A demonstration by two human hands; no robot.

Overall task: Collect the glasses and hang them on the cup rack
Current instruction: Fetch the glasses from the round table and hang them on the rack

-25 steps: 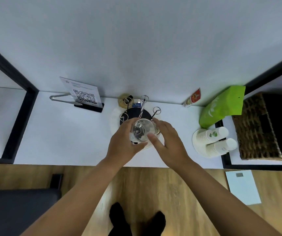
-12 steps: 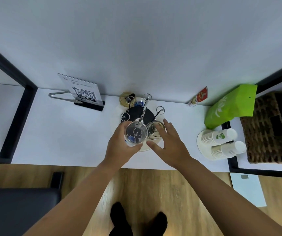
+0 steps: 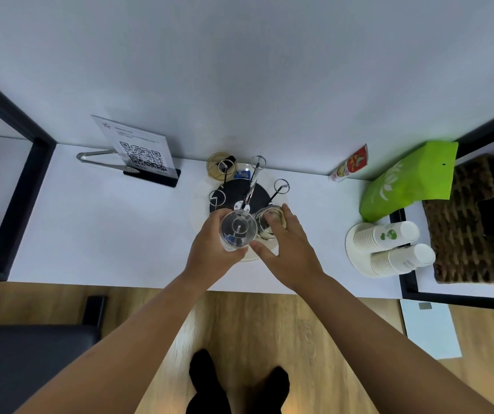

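Note:
A cup rack (image 3: pixel 250 186) with a black round base and several wire arms ending in loops stands on a white tray at the back of the counter. My left hand (image 3: pixel 210 252) grips a clear glass (image 3: pixel 238 230), held upside down over one of the rack's near arms; a peg shows through its bottom. A second glass (image 3: pixel 269 221) sits just right of it at the rack's near right side. My right hand (image 3: pixel 287 249) rests over that second glass with fingers spread, touching its top. A brownish glass (image 3: pixel 220 166) stands behind the rack by the wall.
The white counter (image 3: pixel 105 228) carries a QR-code sign (image 3: pixel 141 150) and metal tongs (image 3: pixel 96 156) at the back left. At the right are a red-and-white packet (image 3: pixel 349 164), a green bag (image 3: pixel 410 180), stacked paper cups (image 3: pixel 389 246) on a plate and a wicker basket (image 3: pixel 473 222).
The left hand has brought the glass down and slightly left over a rack arm. The right hand has left that glass and moved to the second glass beside it.

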